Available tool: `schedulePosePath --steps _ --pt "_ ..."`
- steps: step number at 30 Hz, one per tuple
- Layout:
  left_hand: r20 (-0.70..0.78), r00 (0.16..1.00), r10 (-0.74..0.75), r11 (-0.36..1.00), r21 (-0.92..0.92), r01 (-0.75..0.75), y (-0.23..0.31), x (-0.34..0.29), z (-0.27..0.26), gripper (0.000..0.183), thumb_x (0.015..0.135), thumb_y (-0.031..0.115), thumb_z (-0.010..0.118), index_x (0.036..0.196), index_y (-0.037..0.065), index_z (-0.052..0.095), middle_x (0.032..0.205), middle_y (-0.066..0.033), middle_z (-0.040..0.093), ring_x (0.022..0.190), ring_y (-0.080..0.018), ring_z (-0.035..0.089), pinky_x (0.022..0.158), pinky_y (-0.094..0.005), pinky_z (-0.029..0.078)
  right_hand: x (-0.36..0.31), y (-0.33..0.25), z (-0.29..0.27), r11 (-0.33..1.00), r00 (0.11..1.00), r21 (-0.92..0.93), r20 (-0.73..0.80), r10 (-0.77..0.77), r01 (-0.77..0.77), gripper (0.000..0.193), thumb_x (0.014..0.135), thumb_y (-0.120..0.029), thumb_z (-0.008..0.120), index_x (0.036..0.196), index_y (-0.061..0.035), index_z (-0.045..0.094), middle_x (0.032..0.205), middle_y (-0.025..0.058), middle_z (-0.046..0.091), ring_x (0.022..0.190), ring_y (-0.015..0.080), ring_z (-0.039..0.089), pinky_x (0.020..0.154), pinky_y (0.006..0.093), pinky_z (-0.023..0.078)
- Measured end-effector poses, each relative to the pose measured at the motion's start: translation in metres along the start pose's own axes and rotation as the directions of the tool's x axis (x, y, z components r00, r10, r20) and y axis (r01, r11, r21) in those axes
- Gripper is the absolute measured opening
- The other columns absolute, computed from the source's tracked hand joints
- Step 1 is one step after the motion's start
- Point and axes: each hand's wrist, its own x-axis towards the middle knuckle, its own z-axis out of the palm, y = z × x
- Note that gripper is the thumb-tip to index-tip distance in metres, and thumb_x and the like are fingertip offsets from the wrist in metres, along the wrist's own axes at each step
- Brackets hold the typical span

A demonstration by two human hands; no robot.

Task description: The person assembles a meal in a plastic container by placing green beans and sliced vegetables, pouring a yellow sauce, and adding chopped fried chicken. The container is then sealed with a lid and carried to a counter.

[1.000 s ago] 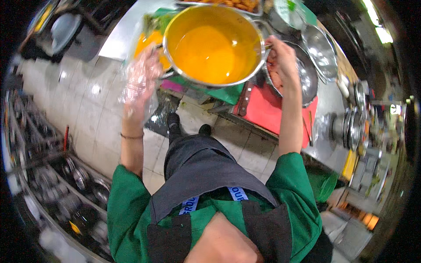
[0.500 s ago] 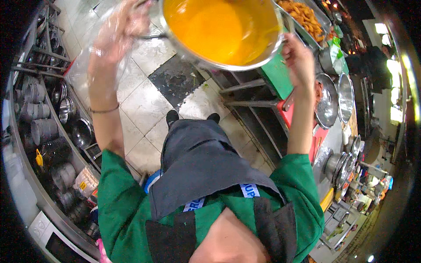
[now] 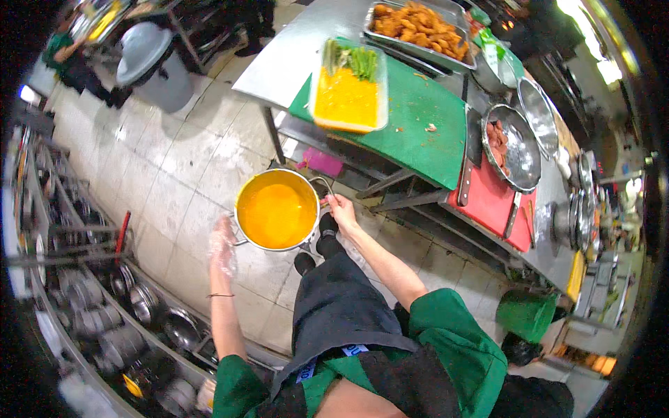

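Observation:
A metal pot (image 3: 277, 209) of thick orange-yellow liquid hangs over the tiled floor in front of me. My right hand (image 3: 341, 212) is closed round its looped handle on the right. At the handle on the pot's left side is my left hand (image 3: 223, 245), in a clear plastic glove; it is blurred, but its fingers appear curled on that handle. Beyond the pot, on a green cutting board (image 3: 419, 132), stands a clear rectangular tub (image 3: 382, 118) with the same coloured liquid and green vegetable pieces at its far end.
A steel table (image 3: 279, 73) runs along the right, bearing a tray of fried pieces (image 3: 421, 31), a red board (image 3: 491, 212) with knives, and metal bowls (image 3: 524, 164). Shelves of pans (image 3: 143, 303) line the left. A grey bin (image 3: 164, 83) and another person (image 3: 66, 59) are farther back.
The pot has come down, away from the top of the view, still between my hands. My view has swung, bringing the tub on the green board into sight.

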Motion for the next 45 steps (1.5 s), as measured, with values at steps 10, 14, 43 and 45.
schedulePosePath --steps 10,14,43,45 --pt "0.428 0.880 0.206 0.975 -0.166 -0.148 -0.038 0.219 0.233 0.038 0.092 0.034 0.056 0.113 0.002 0.055 0.094 -0.0081 0.059 0.086 -0.0194 0.055 0.074 -0.0318 0.045 0.162 0.047 -0.116 0.971 0.773 -0.212 -0.633 -0.048 -0.113 0.029 0.094 -0.028 0.054 0.104 -0.0017 0.062 0.093 0.0113 0.065 0.087 0.0231 0.057 0.081 0.0353 0.044" --pt "0.356 0.926 0.122 0.991 0.006 -0.132 -0.052 0.258 0.267 0.043 0.093 0.032 0.055 0.121 -0.001 0.055 0.105 -0.0121 0.063 0.096 -0.0222 0.059 0.083 -0.0329 0.047 0.182 0.051 -0.138 0.967 0.743 -0.200 -0.669 -0.018 -0.157 0.028 0.093 -0.026 0.054 0.105 -0.0021 0.061 0.093 0.0118 0.064 0.086 0.0229 0.057 0.080 0.0360 0.045" --pt "0.464 0.641 0.612 0.564 0.313 -0.764 0.221 0.006 0.253 0.047 0.097 0.035 0.047 0.116 -0.006 0.057 0.107 -0.0213 0.064 0.096 -0.0261 0.061 0.085 -0.0349 0.047 -0.054 -0.161 -0.254 0.664 0.629 -0.735 -0.581 -0.517 -0.134 0.047 0.082 -0.014 0.067 0.121 0.0040 0.047 0.105 0.0277 0.059 0.096 0.0405 0.058 0.080 0.0464 0.047" --pt "0.528 0.475 0.704 0.268 0.421 -0.867 0.232 0.005 0.284 0.044 0.097 0.036 0.045 0.111 -0.003 0.059 0.099 -0.0220 0.065 0.090 -0.0325 0.062 0.079 -0.0396 0.048 -0.075 -0.164 -0.239 0.643 0.636 -0.743 -0.589 -0.498 -0.185 0.046 0.083 -0.014 0.065 0.120 0.0047 0.044 0.104 0.0286 0.056 0.089 0.0438 0.057 0.077 0.0485 0.047"
